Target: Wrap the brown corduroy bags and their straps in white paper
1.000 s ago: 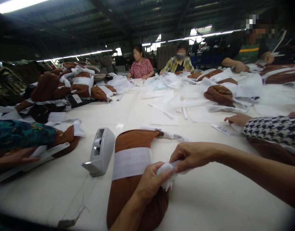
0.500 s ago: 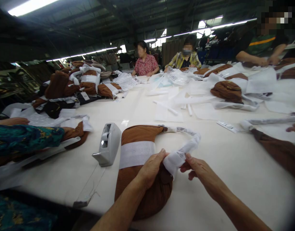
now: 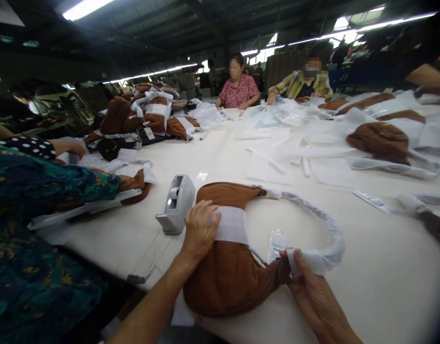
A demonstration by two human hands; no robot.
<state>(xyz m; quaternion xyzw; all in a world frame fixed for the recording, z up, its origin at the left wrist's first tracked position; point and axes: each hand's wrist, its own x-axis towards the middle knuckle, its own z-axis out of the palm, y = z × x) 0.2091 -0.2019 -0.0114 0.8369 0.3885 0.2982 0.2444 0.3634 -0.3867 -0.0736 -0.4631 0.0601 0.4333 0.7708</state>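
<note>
A brown ribbed shoulder bag (image 3: 223, 282) lies on the white table in front of me, with a white wrap band (image 3: 233, 227) around its middle. My left hand (image 3: 201, 229) rests on the bag's left side and the band, fingers laid over them. The bag's strap (image 3: 336, 231), covered in white wrapping, arcs out to the right. Near its lower end, my right hand (image 3: 307, 286) pinches the wrapped strap beside the brown tab; some fingers are hidden underneath. A silver printed packet (image 3: 276, 243) lies inside the strap's loop.
Left of the bag stands a grey tape dispenser (image 3: 177, 205). A co-worker's teal sleeve (image 3: 62, 177) reaches in from the left. Wrapped brown bags (image 3: 157, 114) are heaped at the back left. White sheets (image 3: 330, 174) and another brown bag (image 3: 379, 141) lie at the right.
My left hand has left the strap for the bag's left side. The strap is now spread wider to the right, its lower end in my right hand. The silver packet has come into view.
</note>
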